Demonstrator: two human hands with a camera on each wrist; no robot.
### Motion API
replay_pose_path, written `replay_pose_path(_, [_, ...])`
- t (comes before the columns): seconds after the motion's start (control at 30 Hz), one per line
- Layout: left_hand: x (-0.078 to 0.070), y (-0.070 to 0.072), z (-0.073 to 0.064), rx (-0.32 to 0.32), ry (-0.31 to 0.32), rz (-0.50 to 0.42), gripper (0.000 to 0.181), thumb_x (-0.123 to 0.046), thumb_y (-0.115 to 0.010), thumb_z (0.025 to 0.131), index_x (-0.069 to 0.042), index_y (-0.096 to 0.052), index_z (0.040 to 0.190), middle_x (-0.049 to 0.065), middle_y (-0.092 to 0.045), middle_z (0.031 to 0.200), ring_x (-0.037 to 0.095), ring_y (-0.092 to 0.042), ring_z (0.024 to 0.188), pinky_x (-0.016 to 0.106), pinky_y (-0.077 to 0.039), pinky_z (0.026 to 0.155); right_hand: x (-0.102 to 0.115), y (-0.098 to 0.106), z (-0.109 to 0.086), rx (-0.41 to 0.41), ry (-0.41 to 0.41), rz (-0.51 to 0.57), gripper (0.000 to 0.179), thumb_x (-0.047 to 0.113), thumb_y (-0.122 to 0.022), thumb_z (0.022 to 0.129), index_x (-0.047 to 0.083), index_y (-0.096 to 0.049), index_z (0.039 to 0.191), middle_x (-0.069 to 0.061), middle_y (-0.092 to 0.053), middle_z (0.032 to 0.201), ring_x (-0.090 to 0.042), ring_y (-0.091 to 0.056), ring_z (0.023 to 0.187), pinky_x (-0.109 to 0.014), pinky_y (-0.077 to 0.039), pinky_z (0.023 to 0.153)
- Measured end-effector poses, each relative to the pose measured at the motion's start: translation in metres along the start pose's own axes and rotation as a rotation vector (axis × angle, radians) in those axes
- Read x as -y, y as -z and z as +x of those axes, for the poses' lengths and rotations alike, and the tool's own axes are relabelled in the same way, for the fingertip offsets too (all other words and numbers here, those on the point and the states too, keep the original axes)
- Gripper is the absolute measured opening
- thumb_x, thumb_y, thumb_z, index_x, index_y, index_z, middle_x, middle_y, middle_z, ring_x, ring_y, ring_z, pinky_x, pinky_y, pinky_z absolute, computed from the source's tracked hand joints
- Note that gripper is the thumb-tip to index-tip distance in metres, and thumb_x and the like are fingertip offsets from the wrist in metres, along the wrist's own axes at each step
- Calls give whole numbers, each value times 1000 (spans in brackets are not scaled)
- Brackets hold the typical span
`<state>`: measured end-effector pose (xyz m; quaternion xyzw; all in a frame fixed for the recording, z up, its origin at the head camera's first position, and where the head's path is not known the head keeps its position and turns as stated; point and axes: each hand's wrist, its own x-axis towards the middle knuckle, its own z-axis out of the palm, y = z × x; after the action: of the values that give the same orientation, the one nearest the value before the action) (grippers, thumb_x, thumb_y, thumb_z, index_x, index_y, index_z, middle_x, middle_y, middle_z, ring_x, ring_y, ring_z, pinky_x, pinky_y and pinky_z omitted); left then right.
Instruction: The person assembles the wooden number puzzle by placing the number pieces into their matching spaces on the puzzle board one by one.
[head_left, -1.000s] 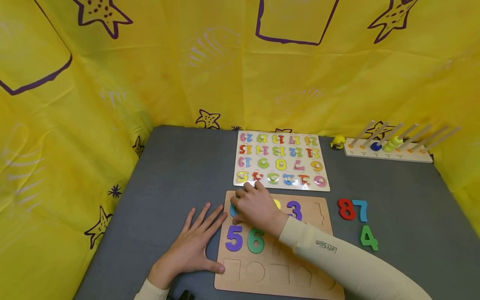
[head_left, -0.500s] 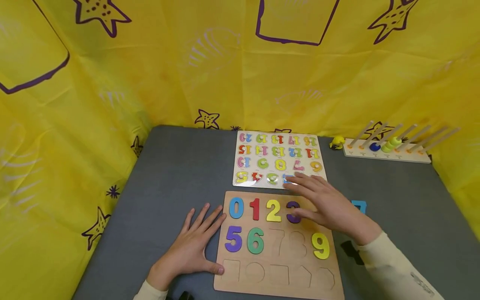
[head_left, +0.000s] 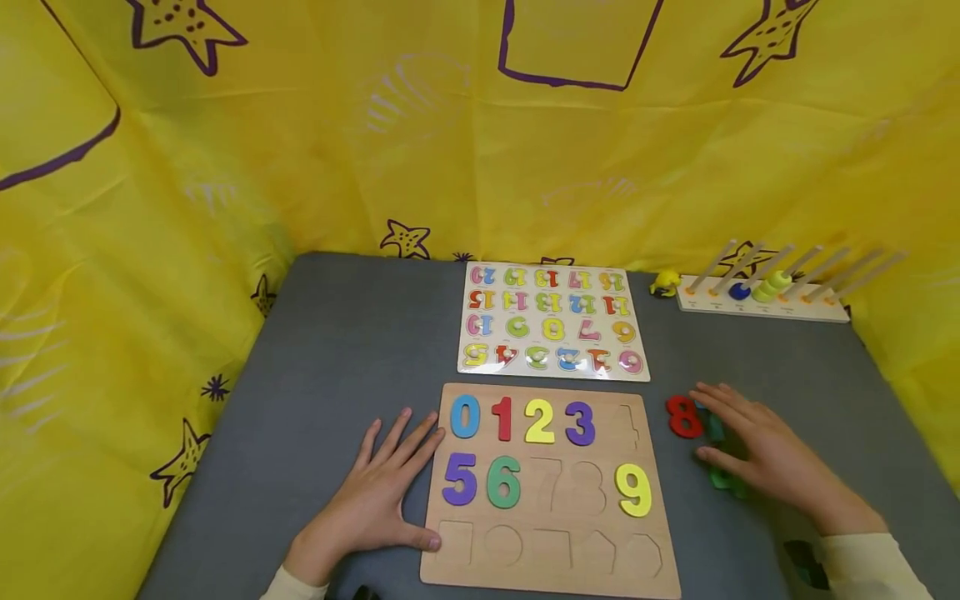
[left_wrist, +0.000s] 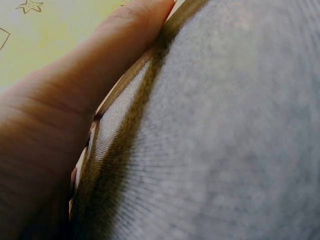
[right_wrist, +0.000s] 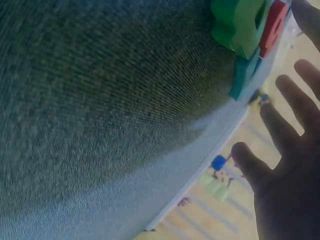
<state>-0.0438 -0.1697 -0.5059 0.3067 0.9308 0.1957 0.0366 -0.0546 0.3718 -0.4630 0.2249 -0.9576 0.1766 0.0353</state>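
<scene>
A wooden number puzzle board (head_left: pixel 555 500) lies on the grey table with 0, 1, 2, 3, 5, 6 and 9 in their recesses; the 4, 7 and 8 recesses and the bottom row of shape recesses are bare. My left hand (head_left: pixel 375 500) lies spread at the board's left edge, its thumb touching the rim. Over the loose pieces to the right hovers my right hand (head_left: pixel 772 458), fingers extended and apart. Beside its fingertips is the red number 8 (head_left: pixel 684 417). The blue number 7 (right_wrist: pixel 242 75) and green number 4 (right_wrist: pixel 240 25) are partly hidden beneath it in the head view.
Behind the board lies a second number puzzle (head_left: pixel 553 321) with pegged pieces. At the back right are a small yellow toy (head_left: pixel 665 283) and a white rack (head_left: pixel 765 302) of upright rods with a few beads. A yellow patterned cloth (head_left: pixel 337 150) hangs around the table.
My right hand has let go of the blue 0, now in its recess at the top left, and swung right to the loose numbers. My left hand has stayed at the board's edge.
</scene>
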Motion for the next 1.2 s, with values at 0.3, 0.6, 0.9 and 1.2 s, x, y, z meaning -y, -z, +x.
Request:
replay_pose_path(0.3, [1,0,-2,14,9,-10,134,-92,-67,59,-21,-24,164,-2,-13,170,34,-3,155,63,4,116,4,-7,7,58,-22,-8,77,35,-81,87,19,-46,153,-12,-44,155,-44,-34,142,-72,-23,108])
replay_pose_path(0.6, [0,0,-1,23,16,0,135,-93,-66,58,-22,-23,164,-3,-11,170,33,-1,155,63,5,116,2,-7,9,68,-2,-75,73,37,-79,89,20,-48,153,-11,-46,154,-40,-37,140,-67,-29,104])
replay_pose_path(0.9, [-1,2,0,-2,5,-5,134,-91,-68,58,-20,-26,163,-1,-15,169,35,-5,155,64,3,116,0,-8,9,50,15,-119,68,33,-81,87,21,-54,148,-10,-52,149,-37,-40,139,-65,-33,97])
replay_pose_path(1.2, [-1,2,0,20,14,-17,134,-92,-67,58,-21,-24,164,-2,-12,170,34,-3,155,64,4,116,3,-9,13,19,22,-153,63,31,-83,84,19,-60,141,-9,-57,143,-38,-48,127,-63,-37,91])
